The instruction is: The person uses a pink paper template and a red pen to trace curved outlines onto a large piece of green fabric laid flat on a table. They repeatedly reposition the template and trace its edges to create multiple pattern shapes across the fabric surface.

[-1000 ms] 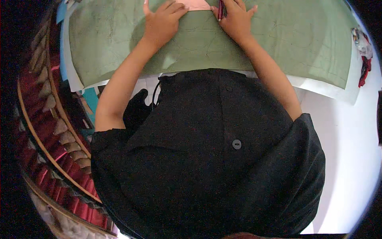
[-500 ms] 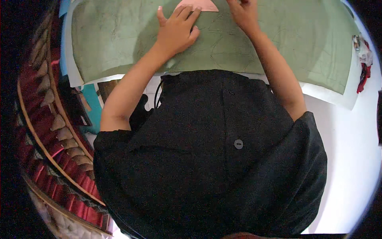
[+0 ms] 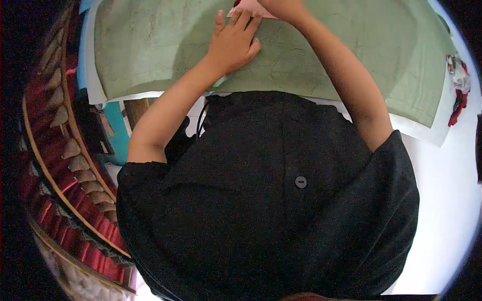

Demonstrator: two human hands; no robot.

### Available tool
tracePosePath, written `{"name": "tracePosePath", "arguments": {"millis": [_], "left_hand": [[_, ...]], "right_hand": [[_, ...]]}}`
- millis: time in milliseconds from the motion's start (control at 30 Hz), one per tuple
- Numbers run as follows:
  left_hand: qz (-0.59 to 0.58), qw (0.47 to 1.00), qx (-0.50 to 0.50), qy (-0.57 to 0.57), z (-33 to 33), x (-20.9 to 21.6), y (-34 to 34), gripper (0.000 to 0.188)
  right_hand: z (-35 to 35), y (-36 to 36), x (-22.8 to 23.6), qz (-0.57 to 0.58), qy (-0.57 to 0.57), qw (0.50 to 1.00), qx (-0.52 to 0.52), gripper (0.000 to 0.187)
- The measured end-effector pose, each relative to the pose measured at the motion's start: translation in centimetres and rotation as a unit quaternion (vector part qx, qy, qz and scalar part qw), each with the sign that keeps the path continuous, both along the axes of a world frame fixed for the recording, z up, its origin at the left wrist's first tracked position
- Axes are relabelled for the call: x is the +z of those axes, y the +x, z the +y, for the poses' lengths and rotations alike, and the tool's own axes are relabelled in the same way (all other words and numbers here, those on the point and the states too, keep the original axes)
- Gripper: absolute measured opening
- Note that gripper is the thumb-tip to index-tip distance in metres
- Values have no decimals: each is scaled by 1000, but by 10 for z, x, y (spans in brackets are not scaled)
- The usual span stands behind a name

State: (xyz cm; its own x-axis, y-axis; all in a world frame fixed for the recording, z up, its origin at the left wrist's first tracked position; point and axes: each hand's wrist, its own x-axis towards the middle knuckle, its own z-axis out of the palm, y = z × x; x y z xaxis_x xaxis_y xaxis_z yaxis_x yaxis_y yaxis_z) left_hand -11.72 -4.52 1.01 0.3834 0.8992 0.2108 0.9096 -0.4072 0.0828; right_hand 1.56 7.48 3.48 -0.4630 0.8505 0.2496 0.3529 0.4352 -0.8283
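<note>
A pink piece (image 3: pixel 250 6), paper or cloth, lies on the green sheet at the far edge of view. Its straight near edge faces me; the far part is cut off by the picture. My left hand (image 3: pixel 235 42) rests on the piece, open, with its fingers spread and their tips on the near edge. Over the right end of the pink piece is my right hand (image 3: pixel 285 9), its fingers bent inward. What it holds, if anything, is hidden. A small dark red thing (image 3: pixel 237 3) shows at the top, just beyond my left fingertips.
The wrinkled green sheet (image 3: pixel 150 55) covers the table, over a white layer that shows at its edges. Clear plastic and red cloth (image 3: pixel 458 95) lie at the right. On the left stands wooden furniture with dark red upholstery (image 3: pixel 98 258); a teal thing (image 3: pixel 118 133) is beside it.
My right hand has moved left, onto the right end of the pink piece. My left hand and the piece appear slightly farther right and lower in view. The dark red thing has come into sight.
</note>
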Motion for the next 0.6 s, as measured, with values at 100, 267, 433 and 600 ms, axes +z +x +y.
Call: {"name": "tracePosePath", "arguments": {"millis": [100, 267, 433, 600], "left_hand": [[-2, 1000, 15, -18, -2, 0, 3, 56], [-26, 999, 43, -12, -8, -3, 7, 58], [-4, 999, 35, -10, -5, -8, 6, 60], [-6, 999, 34, -11, -6, -7, 4, 60]], "right_hand": [[2, -6, 2, -48, -11, 998, 29, 23], [-4, -11, 10, -57, -26, 997, 48, 23], [-3, -13, 3, -100, -39, 994, 31, 27], [-6, -16, -5, -75, -55, 995, 35, 29]]}}
